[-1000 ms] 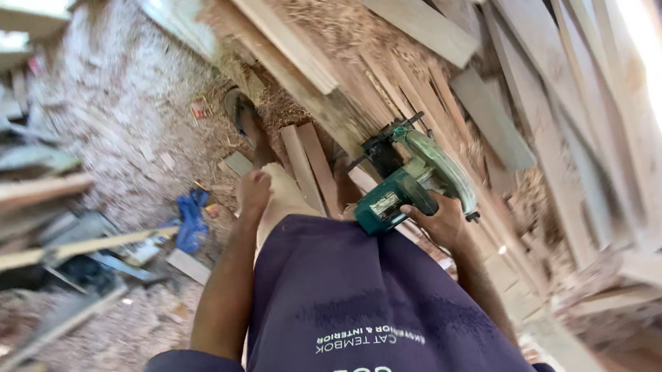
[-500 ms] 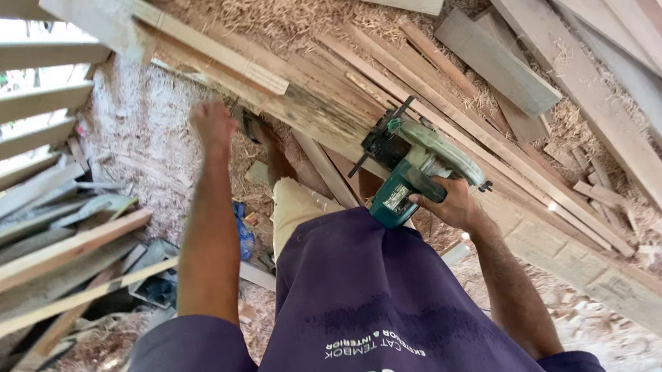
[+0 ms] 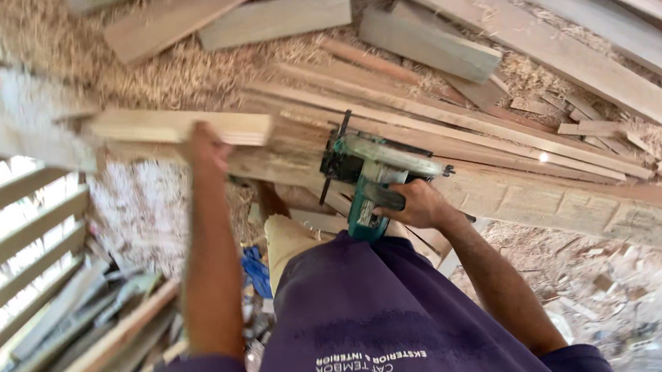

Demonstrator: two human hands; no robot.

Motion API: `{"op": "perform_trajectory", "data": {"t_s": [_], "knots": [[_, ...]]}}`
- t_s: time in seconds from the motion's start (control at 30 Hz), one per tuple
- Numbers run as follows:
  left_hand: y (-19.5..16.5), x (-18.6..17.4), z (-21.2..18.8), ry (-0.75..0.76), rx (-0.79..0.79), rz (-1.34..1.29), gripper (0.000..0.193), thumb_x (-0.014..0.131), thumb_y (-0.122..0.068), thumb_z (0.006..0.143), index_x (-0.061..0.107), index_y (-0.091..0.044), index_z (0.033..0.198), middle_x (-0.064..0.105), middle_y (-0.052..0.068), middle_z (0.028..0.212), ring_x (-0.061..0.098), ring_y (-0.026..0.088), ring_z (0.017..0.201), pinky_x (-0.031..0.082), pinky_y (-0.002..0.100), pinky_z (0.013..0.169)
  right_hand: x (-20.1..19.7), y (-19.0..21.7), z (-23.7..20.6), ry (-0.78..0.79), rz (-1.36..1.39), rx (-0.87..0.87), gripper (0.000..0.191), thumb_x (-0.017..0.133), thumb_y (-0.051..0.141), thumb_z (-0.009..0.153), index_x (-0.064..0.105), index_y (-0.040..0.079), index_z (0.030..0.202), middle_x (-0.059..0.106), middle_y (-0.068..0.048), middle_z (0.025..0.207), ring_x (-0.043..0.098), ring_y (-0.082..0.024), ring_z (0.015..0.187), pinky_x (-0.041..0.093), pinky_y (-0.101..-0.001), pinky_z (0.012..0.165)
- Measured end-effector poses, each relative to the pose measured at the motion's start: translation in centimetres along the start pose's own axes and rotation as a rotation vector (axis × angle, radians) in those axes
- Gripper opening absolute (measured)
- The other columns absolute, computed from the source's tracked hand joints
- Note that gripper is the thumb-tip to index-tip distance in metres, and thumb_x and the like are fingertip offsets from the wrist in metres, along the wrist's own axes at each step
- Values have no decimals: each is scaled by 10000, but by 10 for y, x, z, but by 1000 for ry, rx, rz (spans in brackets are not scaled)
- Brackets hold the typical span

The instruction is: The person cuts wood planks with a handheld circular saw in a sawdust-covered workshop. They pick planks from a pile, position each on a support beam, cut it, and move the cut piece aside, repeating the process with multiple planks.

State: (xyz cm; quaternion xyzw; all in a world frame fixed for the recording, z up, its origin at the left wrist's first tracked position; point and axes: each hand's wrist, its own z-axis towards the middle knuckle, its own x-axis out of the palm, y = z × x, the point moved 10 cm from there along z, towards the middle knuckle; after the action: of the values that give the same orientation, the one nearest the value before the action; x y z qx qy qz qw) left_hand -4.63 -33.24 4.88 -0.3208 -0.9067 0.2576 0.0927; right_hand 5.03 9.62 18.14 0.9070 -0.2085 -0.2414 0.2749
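Head view: planks [image 3: 454,131], sawdust [image 3: 177,72] surround circular saw [image 3: 374,176].

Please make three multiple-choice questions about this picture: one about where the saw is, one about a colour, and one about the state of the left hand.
1. Where is the circular saw?
A. on the ground among the sawdust
B. in the right hand, over the long planks
C. hanging on the slatted wall

2. What colour is the saw's body?
A. green
B. red
C. yellow

3. What is the left hand doing?
A. hanging free
B. resting on the knee
C. gripping a pale board

Answers: 1 B, the right hand is closed on its handle above the planks. 2 A, the housing is green with black parts. 3 C, the fingers are at the board's edge, arm stretched out.
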Motion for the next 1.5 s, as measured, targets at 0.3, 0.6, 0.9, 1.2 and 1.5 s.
{"op": "perform_trajectory", "data": {"t_s": [0.3,0.6,0.9,1.2,1.5], "knots": [[71,172,-142,432,122,463,424,547,-464,1038,645,-62,942,733,78,769,690,137,635,569,271,564,4,1,0,-26,-34,-70,520,733,589,854,723,71,894,699,-114,633,709,-273,574,580,-455,600],[73,230,52,68,-175,131,384,780,-328,867,641,-174,1189,568,108,931,551,267,810,543,439,662,10,-10,-1,25,-58,32,494,719,587,848,729,103,950,706,-107,632,703,-272,536,584,-452,583],[74,216,59,-106,-120,-101,450,837,-330,768,709,-67,1111,712,132,1077,688,274,856,590,420,692,8,-9,-9,-36,-68,-29,474,759,548,836,722,83,923,705,-130,629,700,-294,553,569,-467,588],[17,66,-18,-187,126,-19,804,765,-269,751,387,-30,1419,615,137,1188,665,274,974,607,452,678,5,-12,8,9,-12,15,485,740,572,843,724,87,855,707,-96,651,701,-238,591,561,-432,578],[-37,-98,13,-467,85,684,856,657,-232,907,183,33,1570,679,149,1011,629,184,712,619,331,609,-7,-4,23,-130,-22,86,439,800,477,796,770,55,915,694,-95,645,670,-223,598,543,-408,578]]}}
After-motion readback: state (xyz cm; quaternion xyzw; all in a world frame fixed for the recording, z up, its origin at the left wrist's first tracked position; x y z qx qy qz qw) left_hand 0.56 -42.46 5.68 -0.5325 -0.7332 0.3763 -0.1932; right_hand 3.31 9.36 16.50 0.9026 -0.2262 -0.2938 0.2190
